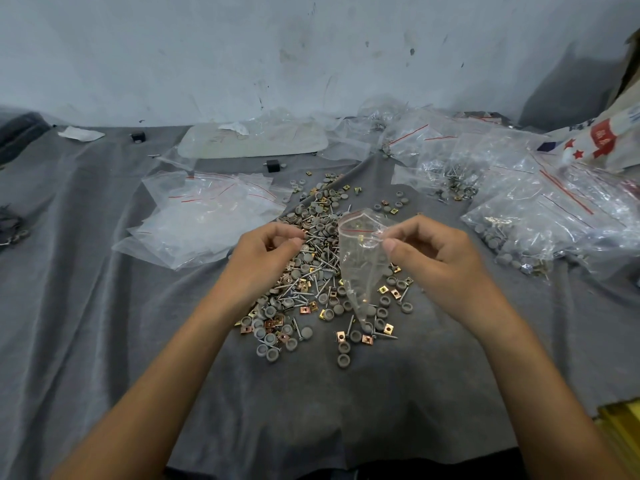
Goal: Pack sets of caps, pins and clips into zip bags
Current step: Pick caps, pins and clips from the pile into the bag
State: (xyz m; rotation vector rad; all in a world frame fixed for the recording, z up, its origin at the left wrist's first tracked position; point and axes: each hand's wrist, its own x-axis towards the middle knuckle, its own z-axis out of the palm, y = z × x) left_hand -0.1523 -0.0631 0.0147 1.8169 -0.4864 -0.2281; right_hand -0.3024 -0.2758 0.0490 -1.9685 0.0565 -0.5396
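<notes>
1. empty zip bags (204, 220): loose stack lying flat on grey cloth (104, 306), just left of the pile (311, 271), red zip lines showing.
2. white tray (252, 143): behind the pile, far side of the cloth, loose clear plastic partly over it.
3. left hand (266, 258): over the pile's left edge, fingers curled, thumb + index tips together right at the parts. can't tell if they're nipping one.
4. the pile itself: grey caps (343, 360), pins (384, 336), gold clips (388, 328) all mixed, mid cloth, between both hands.
5. zip bag (360, 265): above the pile's right half, mouth up & gaping, narrows downward w/ its tip touching parts at the pile's near-right edge. gold bits show thru it; inside or behind, can't tell.
6. right hand (433, 258): right of the pile, thumb + index clamped on the bag's mouth edge by the red zip line, other fingers curled.
7. filled bags (540, 216): heap well right of the pile, caps + pins seen inside.
</notes>
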